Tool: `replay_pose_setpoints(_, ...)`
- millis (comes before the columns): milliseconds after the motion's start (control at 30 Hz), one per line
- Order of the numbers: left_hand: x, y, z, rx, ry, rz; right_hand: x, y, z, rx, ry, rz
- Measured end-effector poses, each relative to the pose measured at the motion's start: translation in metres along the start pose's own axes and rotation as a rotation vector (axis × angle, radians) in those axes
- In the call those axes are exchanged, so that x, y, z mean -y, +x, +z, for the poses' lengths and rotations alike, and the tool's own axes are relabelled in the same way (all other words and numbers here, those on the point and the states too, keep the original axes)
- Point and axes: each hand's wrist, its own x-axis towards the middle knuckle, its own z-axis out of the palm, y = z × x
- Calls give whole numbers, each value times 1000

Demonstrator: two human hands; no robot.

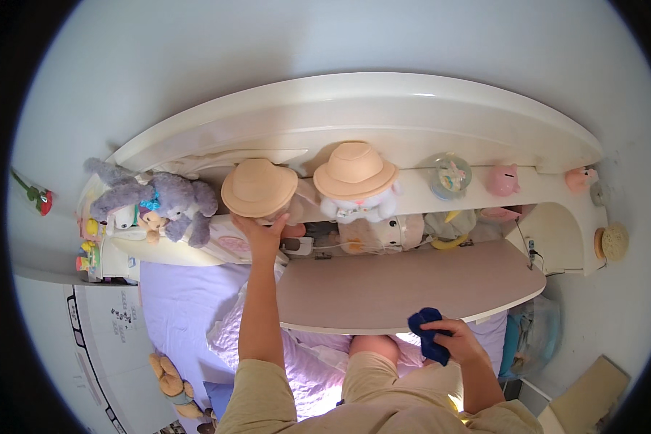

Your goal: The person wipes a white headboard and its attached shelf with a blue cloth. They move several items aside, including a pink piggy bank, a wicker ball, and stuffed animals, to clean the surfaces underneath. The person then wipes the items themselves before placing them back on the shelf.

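Observation:
My left hand (260, 230) reaches up to the headboard shelf (412, 190) and grips a plush toy under its peach bucket hat (259, 187). The brim hides most of that toy. Just right of it sits a white plush toy (358, 209), topped by a matching peach hat (356, 171). In my right hand (458, 339) is a bunched dark blue cloth (431, 335), held above the near edge of a lowered headboard panel (407, 287).
Purple plush toy (176, 200) lies left on the headboard. Rightward stand a snow globe (451, 176) and a pink piggy bank (503, 180). Behind the panel, an open compartment holds a plush toy (385, 236), a banana-shaped item (449, 242) and a white cable. Lavender bedding (179, 304) lies below.

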Motion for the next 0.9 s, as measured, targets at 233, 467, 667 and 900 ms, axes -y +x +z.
replay_pose_setpoints(233, -51, -191, -83, -34, 28, -671, -71, -63, -88, 83, 173, 90)
replay_pose_setpoints(467, -60, -274, -72, 28, -934, -1410, -112, -53, -125, -43, 501, 235)
replay_pose_setpoints(667, -64, -260, -65, 30, -973, -1275, -94, -42, -135, -10, 524, 143)
replay_pose_setpoints(900, -50, -191, -27, 159, -436, -1134, -38, -1, -157, 112, 709, -32)
